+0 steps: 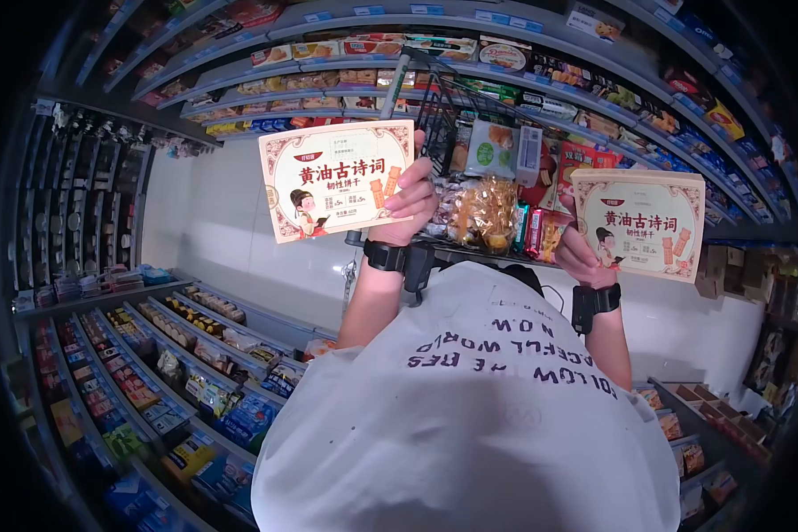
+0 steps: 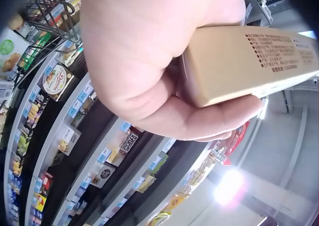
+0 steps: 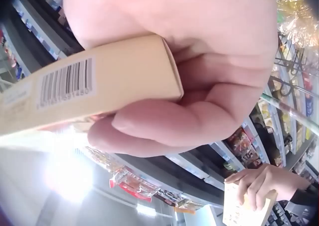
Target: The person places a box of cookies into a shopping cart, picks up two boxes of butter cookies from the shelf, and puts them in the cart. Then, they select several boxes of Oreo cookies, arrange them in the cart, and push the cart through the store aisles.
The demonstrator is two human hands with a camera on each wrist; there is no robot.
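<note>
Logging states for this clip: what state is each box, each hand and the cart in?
left box: closed, held up, printed front toward the head camera.
right box: closed, held up, front toward the camera, tilted slightly.
left hand: grips the left box at its edge.
right hand: grips the right box at its lower corner.
cart: loaded with snack packs.

Two matching cream biscuit boxes (image 1: 337,180) (image 1: 640,223) held upright, fronts facing the camera.
</note>
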